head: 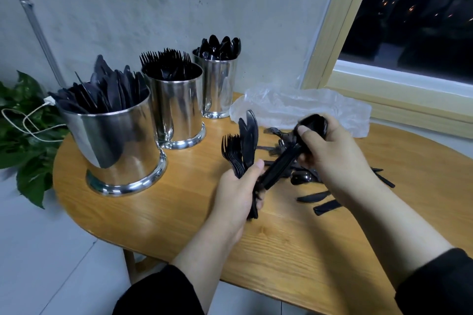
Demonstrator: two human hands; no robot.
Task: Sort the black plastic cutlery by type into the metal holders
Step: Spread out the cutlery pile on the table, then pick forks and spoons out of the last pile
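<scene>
The person is sorting black cutlery on a round wooden counter (179, 212). The left hand (238, 192) grips a bunch of forks (231, 152) and knives (248, 140), all pointing up, so they stay tidy and ready to drop in. The right hand (330, 151) grips a stack of spoons (311, 126), with the handles slanting down toward the left hand. It looks like the person is gathering each kind together first.

Three metal holders stand at about ten o'clock from the hands. The near holder (112, 140) has knives, the middle holder (176, 110) has forks, and the far holder (220, 87) has spoons. All look quite full.

Loose cutlery (317, 197) lies under the right hand, not yet sorted. A clear plastic bag (307, 107) lies at twelve o'clock, just behind the hands.
</scene>
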